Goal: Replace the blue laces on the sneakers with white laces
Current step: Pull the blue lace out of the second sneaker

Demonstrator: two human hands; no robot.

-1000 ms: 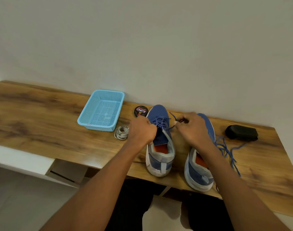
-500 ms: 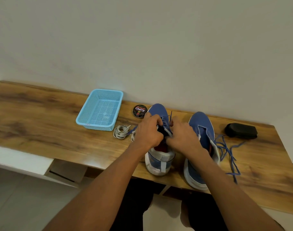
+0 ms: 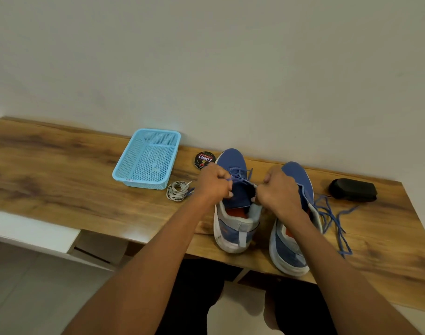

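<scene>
Both hands worked over the left sneaker (image 3: 233,204), which stood on the desk (image 3: 61,180) with its toe toward the wall. The left hand (image 3: 215,183) was curled round the blue lace (image 3: 238,176) at the sneaker's left side. The right hand (image 3: 278,189) pinched the same lace at the right side, fingers closed tight. The lace was still threaded through the upper eyelets. The right sneaker (image 3: 296,238) stood just beside it, apparently unlaced, with a loose blue lace (image 3: 332,218) trailing on the desk to its right. The coiled white laces (image 3: 178,191) lay near the blue basket (image 3: 147,159), untouched.

Judgement: the unlacing of the second sneaker was in progress. It would go best by loosening one crossing at a time, drawing each side out evenly and steadying the sneaker so it did not tip. Yanking could jam the lace tip in an eyelet.
</scene>
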